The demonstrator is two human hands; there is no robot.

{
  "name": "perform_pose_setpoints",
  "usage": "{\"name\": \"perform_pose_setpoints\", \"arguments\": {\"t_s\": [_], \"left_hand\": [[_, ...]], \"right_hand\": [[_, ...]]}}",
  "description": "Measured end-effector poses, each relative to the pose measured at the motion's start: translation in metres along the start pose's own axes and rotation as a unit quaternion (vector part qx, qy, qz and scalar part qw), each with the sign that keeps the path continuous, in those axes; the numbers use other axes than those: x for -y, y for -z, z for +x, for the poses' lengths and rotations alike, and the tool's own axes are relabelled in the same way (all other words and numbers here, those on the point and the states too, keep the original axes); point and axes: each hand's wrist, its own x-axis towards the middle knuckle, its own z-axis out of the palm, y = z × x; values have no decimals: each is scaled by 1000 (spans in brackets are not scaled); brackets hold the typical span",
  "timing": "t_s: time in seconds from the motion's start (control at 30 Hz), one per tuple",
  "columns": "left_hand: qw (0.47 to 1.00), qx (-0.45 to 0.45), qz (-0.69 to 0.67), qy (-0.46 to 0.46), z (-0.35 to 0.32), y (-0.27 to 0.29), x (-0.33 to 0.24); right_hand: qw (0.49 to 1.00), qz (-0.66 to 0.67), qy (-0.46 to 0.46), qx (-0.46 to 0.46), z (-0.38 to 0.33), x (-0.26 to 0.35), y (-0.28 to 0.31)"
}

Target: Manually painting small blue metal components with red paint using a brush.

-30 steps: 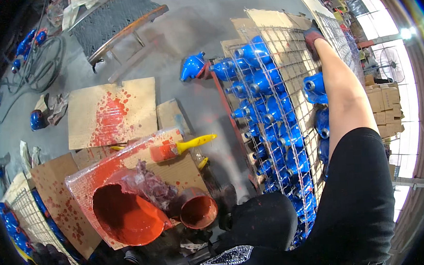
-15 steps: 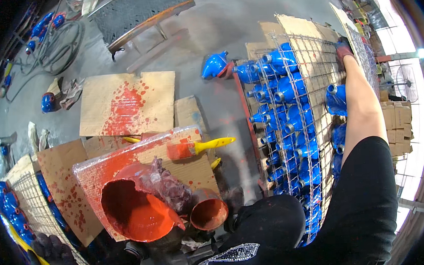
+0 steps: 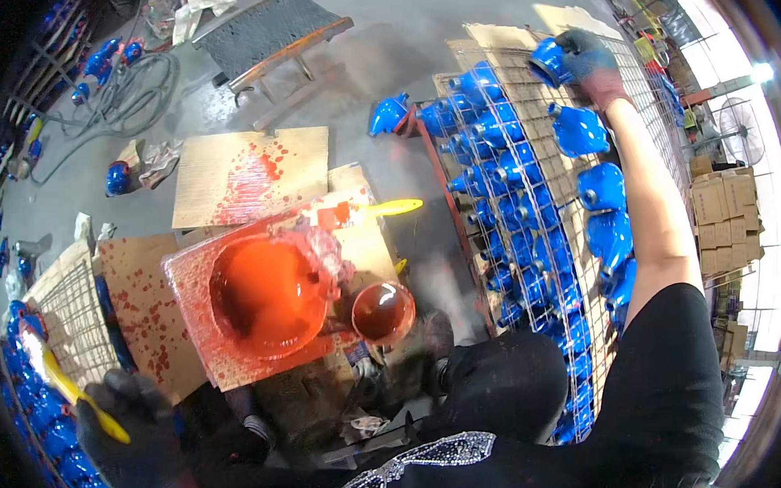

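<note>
1. Yellow plastic marks the far left of my view: the left hand (image 3: 139, 438), in a dark glove, is wrapped around the handle of a paintbrush (image 3: 68, 380) that points up and outward over a wire rack (image 3: 72, 308) with blue castings (image 3: 34, 409) along its edge.
2. Right of that I see spattered cardboard sheets (image 3: 252, 172) and a board carrying a large basin of red paint (image 3: 268, 292), with a smaller red pot (image 3: 383, 312) just beside it.
3. A second yellow-handled brush (image 3: 379, 209) lies on the cardboard above the basin, untouched.
4. Further right stands a second wire rack (image 3: 529, 173), loaded with rows of blue fittings (image 3: 500, 130).
5. At the far right, the right hand (image 3: 589, 57), also gloved, is stretched to the top of that rack and clamped on one blue fitting (image 3: 547, 60) at its upper edge. I cannot tell whether the part is clear of the wire.
6. The hands are well apart, one at each rack.
7. To do this grip well, I judge the part should be held by its body, clear of its neighbours, so the blue coat is not scuffed.
8. I would keep the loaded brush tilted away from the finished pieces so that no red drips on them.
</note>
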Motion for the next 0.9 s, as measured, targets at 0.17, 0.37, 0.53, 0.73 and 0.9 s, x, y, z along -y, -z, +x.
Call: {"name": "perform_pose_setpoints", "arguments": {"t_s": [0.17,0.37,0.53,0.73,0.9], "left_hand": [[952,293,20,91,-21,18,2],[928,344,-10,143,-57,57,11],[866,490,45,87,-97,74,3],[780,488,-178,350,-130,109,4],[726,461,-305,409,-123,139,26]], "right_hand": [[960,279,-5,25,-88,124,71],[849,493,150,120,-228,270,127],[750,572,221,246,-317,353,160],[894,244,372,49,-373,441,182],[792,232,565,-9,-449,428,261]]}}
